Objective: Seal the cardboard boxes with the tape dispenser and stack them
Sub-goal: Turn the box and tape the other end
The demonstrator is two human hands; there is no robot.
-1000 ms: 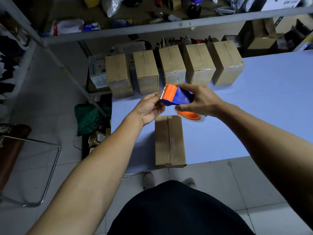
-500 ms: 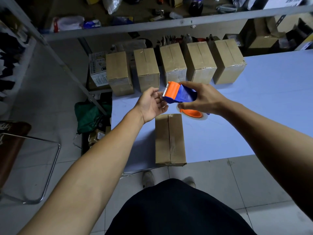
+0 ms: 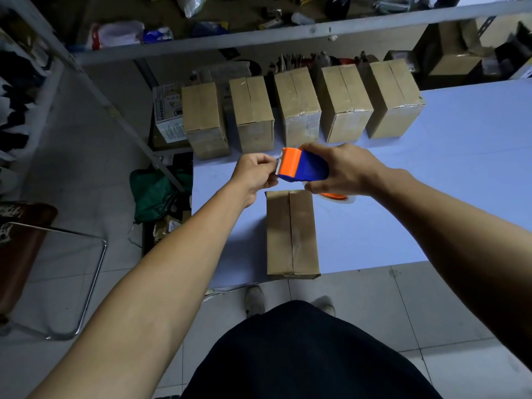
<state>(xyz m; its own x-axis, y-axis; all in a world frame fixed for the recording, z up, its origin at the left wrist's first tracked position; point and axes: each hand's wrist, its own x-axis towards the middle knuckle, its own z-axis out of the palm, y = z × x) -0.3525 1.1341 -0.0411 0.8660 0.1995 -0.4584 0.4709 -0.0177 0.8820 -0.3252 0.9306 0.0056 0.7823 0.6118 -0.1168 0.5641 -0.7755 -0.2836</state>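
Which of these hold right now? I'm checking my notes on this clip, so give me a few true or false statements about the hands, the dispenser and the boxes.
1. The right hand grips the blue and orange tape dispenser. True.
2. The dispenser rests on the near box. False: it is held in the air above the box's far end.
3. Five boxes stand in the back row on the table. True.
4. The left hand lies flat on the near box. False: its fingers pinch at the dispenser's toothed orange end.
5. The boxes are stacked. False: all sit singly on the table.
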